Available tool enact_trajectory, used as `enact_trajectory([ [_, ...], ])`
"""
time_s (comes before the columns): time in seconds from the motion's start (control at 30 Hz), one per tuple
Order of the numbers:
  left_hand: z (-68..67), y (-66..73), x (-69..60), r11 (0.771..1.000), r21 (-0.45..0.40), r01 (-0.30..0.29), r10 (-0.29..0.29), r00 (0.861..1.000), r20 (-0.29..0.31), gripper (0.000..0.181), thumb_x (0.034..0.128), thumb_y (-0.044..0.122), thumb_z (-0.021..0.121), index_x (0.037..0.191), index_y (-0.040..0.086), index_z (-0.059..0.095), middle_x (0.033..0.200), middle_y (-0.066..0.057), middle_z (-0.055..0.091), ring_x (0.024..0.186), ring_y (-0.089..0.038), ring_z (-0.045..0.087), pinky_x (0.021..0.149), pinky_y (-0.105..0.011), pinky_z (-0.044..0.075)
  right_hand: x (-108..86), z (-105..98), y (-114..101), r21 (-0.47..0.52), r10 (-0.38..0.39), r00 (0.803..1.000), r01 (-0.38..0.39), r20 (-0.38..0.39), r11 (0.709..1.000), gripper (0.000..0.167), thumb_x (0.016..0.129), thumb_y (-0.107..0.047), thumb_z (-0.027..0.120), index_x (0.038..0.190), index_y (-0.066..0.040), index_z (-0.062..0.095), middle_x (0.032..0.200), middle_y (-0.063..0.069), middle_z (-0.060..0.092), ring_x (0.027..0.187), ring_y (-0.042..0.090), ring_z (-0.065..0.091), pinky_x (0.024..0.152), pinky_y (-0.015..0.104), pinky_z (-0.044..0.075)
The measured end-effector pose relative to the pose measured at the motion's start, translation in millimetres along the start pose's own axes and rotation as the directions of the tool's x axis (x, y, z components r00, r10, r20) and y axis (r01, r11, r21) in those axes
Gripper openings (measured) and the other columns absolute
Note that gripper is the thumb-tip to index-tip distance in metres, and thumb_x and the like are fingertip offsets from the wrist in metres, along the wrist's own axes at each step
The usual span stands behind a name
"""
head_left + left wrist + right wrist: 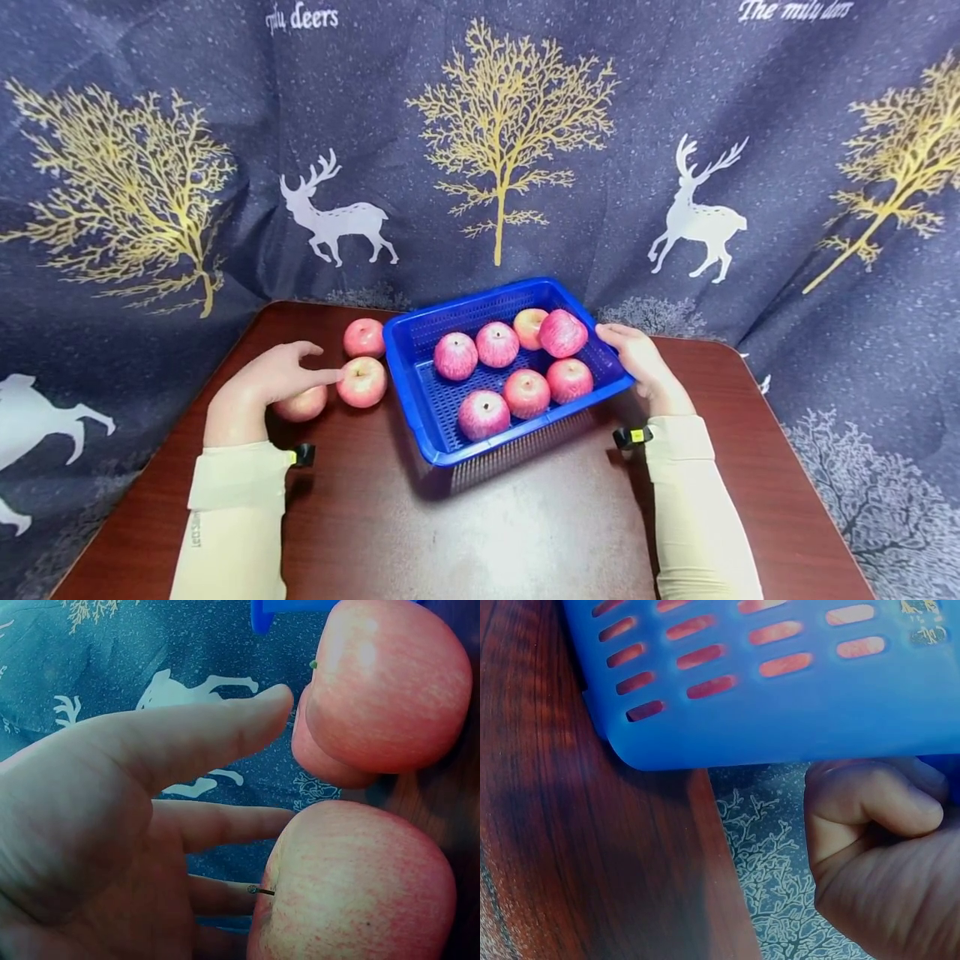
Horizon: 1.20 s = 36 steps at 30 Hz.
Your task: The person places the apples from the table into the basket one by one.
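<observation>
A blue basket point(442, 454) holds several red apples, one of them, a red apple point(563, 333), resting higher at the right. My right hand point(643, 364) grips the basket's right rim; in the right wrist view the hand point(885, 832) has its fingers curled by the basket wall point(780, 727). Left of the basket lie three apples: a back apple point(364, 338), a middle apple point(362, 382) and a near apple point(302, 404). My left hand point(258, 383) is over the near apple, fingers extended. In the left wrist view the hand point(97, 832) is spread beside an apple point(360, 885), thumb apart from it.
The brown table point(345, 517) extends in front of the basket. A dark cloth point(450, 208) printed with trees and white deer hangs behind the table and down both sides.
</observation>
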<state>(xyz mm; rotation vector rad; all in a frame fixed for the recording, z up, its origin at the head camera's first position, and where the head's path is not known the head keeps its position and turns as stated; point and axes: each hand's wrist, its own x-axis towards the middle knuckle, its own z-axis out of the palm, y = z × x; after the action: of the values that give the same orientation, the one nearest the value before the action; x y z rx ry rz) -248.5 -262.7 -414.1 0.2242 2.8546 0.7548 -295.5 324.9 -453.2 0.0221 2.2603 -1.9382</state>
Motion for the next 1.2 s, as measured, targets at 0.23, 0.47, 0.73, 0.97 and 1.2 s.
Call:
enact_trajectory([
  [0.23, 2.0, 2.7, -1.7, 1.000, 0.006, 0.007, -0.007, 0.998, 0.062, 0.089, 0.0933, 0.057, 0.081, 0.144, -0.013, 0.061, 0.140, -0.034, 0.067, 0.128, -0.049, 0.064, 0.113, -0.064, 0.047, -1.1, -0.7, -0.1, -0.009, 0.003, 1.000, -0.003, -0.001, 1.000, 0.053, 0.115, -0.036, 0.060, 0.147, 0.007, 0.058, 0.097, -0.001, 0.076, 0.081, 0.010, 0.075, 0.071, 0.031, 0.064],
  [0.47, 4.3, 1.7, -3.0, 1.000, -0.021, -0.013, 0.015, 0.995, 0.094, 0.084, 0.0827, 0.048, 0.093, 0.133, -0.013, 0.064, 0.117, -0.022, 0.073, 0.108, -0.038, 0.067, 0.102, -0.057, 0.052, 0.6, -0.9, 0.4, -0.020, 0.002, 1.000, -0.002, -0.005, 1.000, 0.054, 0.114, -0.038, 0.060, 0.146, 0.005, 0.060, 0.100, -0.001, 0.077, 0.084, 0.011, 0.076, 0.073, 0.032, 0.065],
  [0.73, 7.8, 1.5, -0.1, 1.000, -0.002, 0.005, -0.005, 0.993, 0.121, 0.084, 0.0777, 0.038, 0.096, 0.133, -0.015, 0.062, 0.107, -0.018, 0.070, 0.099, -0.035, 0.064, 0.096, -0.053, 0.052, 0.7, -0.5, -0.6, -0.023, 0.003, 1.000, -0.003, -0.012, 1.000, 0.052, 0.114, -0.038, 0.061, 0.145, 0.004, 0.061, 0.100, -0.001, 0.077, 0.084, 0.012, 0.076, 0.073, 0.032, 0.065],
  [0.97, 10.0, 2.7, 1.4, 0.999, 0.035, 0.007, -0.012, 0.992, 0.126, 0.084, 0.0748, 0.034, 0.096, 0.133, -0.016, 0.061, 0.105, -0.017, 0.070, 0.098, -0.036, 0.064, 0.098, -0.054, 0.052, 0.4, -0.1, -0.8, -0.006, 0.012, 1.000, -0.012, 0.001, 1.000, 0.051, 0.115, -0.038, 0.060, 0.143, 0.005, 0.060, 0.097, 0.000, 0.076, 0.081, 0.012, 0.075, 0.071, 0.032, 0.064],
  [1.2, 6.8, 5.3, -1.0, 0.999, 0.031, 0.012, -0.016, 0.990, 0.139, 0.088, 0.0733, 0.029, 0.096, 0.138, -0.017, 0.057, 0.107, -0.020, 0.069, 0.100, -0.038, 0.063, 0.099, -0.055, 0.052, 0.1, 0.7, -0.7, 0.016, 0.009, 1.000, -0.009, -0.003, 1.000, 0.043, 0.115, -0.035, 0.060, 0.137, 0.002, 0.063, 0.095, 0.000, 0.076, 0.080, 0.012, 0.075, 0.069, 0.031, 0.064],
])
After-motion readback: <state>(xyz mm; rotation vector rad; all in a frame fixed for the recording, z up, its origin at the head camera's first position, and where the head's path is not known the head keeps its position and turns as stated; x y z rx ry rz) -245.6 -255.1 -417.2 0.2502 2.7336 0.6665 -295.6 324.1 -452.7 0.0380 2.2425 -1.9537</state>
